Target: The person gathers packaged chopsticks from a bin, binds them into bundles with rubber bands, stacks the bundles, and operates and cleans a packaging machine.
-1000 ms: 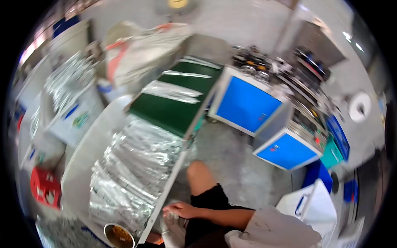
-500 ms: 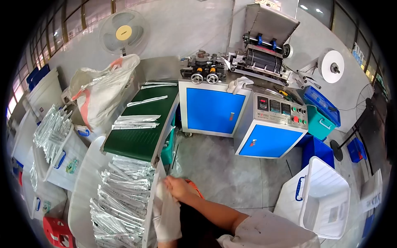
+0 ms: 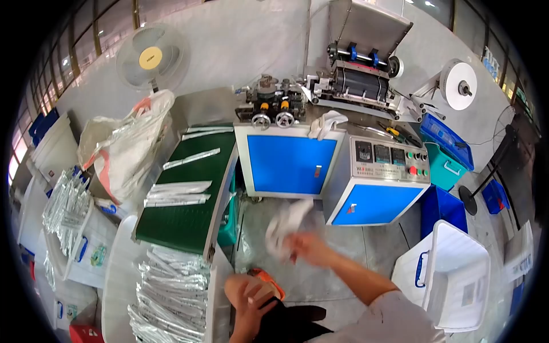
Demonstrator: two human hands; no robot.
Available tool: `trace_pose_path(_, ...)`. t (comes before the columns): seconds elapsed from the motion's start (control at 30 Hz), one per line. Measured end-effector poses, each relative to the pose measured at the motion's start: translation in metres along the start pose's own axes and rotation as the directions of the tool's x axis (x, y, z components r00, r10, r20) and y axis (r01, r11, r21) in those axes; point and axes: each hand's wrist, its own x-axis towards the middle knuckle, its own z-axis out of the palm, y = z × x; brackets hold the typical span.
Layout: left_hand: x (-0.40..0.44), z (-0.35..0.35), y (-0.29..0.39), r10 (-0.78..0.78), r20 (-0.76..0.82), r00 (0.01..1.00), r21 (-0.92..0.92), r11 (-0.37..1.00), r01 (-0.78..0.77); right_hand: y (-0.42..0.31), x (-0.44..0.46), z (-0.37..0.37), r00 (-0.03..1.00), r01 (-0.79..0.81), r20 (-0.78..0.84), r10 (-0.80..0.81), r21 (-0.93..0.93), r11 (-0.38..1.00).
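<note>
My right hand [image 3: 309,249] is closed on a white glove [image 3: 284,230], blurred by motion, in front of the blue cabinet door. My left hand [image 3: 250,306] is bare, with its fingers apart, by my knee near the side of a white bin [image 3: 220,297]. That bin holds a heap of thin silvery wrapped strips [image 3: 171,294]. Above the bin slopes a green conveyor belt [image 3: 174,223], where several similar strips [image 3: 178,193] lie crosswise.
A machine with handwheels [image 3: 273,106] stands on a blue-doored cabinet [image 3: 284,164]. To its right is a control panel [image 3: 389,157]. A white tub [image 3: 406,268] sits on the floor at right. A white sack [image 3: 131,143] and a fan [image 3: 151,57] are at left.
The white glove has come off my left hand and is now in my right hand, which has moved right and away from the bin. The view has shifted slightly.
</note>
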Motion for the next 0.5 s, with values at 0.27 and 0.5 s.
trace_pose_path(0.27, 0.098, 0.069, 0.021, -0.108, -0.066, 0.992, -0.166, 0.981, 0.096, -0.033, -0.017, 0.019, 0.957, 0.17, -0.1, -0.272, -0.567, 0.806)
trace_pose_path(0.5, 0.118, 0.093, 0.049, 0.239, 0.115, 0.964, 0.325, 0.908, -0.264, -0.034, 0.071, -0.095, 0.546, 0.167, -0.184, -0.817, -0.932, 0.321)
